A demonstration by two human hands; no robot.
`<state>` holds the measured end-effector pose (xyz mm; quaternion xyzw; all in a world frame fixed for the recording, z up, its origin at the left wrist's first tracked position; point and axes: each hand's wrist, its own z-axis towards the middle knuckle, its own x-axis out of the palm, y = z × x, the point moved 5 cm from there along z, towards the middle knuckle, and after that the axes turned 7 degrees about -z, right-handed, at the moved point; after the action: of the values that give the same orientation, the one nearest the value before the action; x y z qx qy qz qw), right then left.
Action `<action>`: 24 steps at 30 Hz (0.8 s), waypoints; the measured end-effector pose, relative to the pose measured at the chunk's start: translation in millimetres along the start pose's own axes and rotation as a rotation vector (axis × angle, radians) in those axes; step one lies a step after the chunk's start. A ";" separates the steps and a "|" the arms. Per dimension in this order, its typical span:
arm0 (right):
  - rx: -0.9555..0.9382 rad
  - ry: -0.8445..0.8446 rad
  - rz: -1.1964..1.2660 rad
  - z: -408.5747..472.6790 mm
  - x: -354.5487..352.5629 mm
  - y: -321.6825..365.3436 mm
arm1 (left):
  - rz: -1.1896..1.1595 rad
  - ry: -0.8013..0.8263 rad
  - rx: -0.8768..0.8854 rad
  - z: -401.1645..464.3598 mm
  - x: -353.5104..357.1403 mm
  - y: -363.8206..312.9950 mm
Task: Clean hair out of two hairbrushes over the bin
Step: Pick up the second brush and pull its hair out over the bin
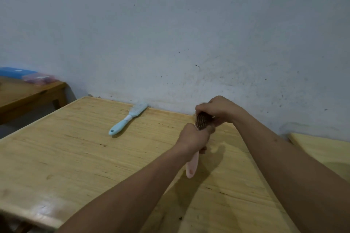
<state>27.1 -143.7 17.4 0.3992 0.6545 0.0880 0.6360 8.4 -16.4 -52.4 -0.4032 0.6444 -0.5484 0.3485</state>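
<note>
A pink hairbrush (192,164) is held above the wooden table (75,157), its handle pointing down toward me. My left hand (193,138) is wrapped around the handle just below the head. The head (202,122) looks dark with bristles and hair. My right hand (219,108) is closed over the top of the head, fingers pinched into the bristles. A light blue hairbrush (128,118) lies flat on the table near the wall, left of my hands, handle toward me. No bin is in view.
A pale blue wall (170,34) runs right behind the table. A second wooden table (22,94) stands at the left with a blue box (17,73) and a clear container (40,78). Another light wooden surface (322,149) shows at the right.
</note>
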 end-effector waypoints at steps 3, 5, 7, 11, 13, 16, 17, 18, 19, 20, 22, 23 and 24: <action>-0.058 0.086 0.050 -12.3 8.9 33.7 | -0.042 -0.094 0.035 -11.5 -35.1 -9.7; -0.115 0.126 0.071 -20.5 16.3 57.9 | -0.022 -0.168 0.077 -22.8 -66.6 -13.9; -0.177 0.152 0.096 -28.2 26.3 81.5 | -0.005 -0.233 0.109 -36.8 -102.4 -15.5; -0.396 0.212 0.181 -41.0 61.8 134.3 | 0.055 -0.352 0.160 -72.4 -181.1 -18.8; -0.500 0.226 0.234 -49.5 86.6 163.5 | 0.114 -0.424 0.176 -92.3 -219.3 -18.9; -0.606 0.251 0.267 -65.8 127.6 208.2 | 0.220 -0.563 0.177 -124.9 -272.0 -13.2; -0.632 0.274 0.268 -71.8 142.4 222.2 | 0.261 -0.611 0.177 -137.5 -288.2 -10.0; -0.653 0.304 0.264 -77.8 157.7 235.1 | 0.301 -0.656 0.178 -150.7 -303.3 -6.4; -0.672 0.336 0.256 -83.5 173.4 246.9 | 0.343 -0.703 0.177 -164.0 -317.9 -1.8; -0.687 0.368 0.246 -90.2 189.1 257.7 | 0.387 -0.753 0.174 -178.0 -331.9 3.1; -0.714 0.432 0.217 -106.9 221.9 276.4 | 0.458 -0.843 0.167 -207.3 -357.6 14.6; -0.729 0.464 0.197 -116.9 239.0 284.8 | 0.477 -0.875 0.164 -221.7 -369.1 21.4; -0.745 0.500 0.177 -127.2 256.4 292.2 | 0.495 -0.907 0.153 -236.6 -379.6 29.0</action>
<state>65.0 263.5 26.3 0.1644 0.6749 0.4650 0.5489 -42.5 428.8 -41.5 -0.4092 0.4625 -0.2654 0.7404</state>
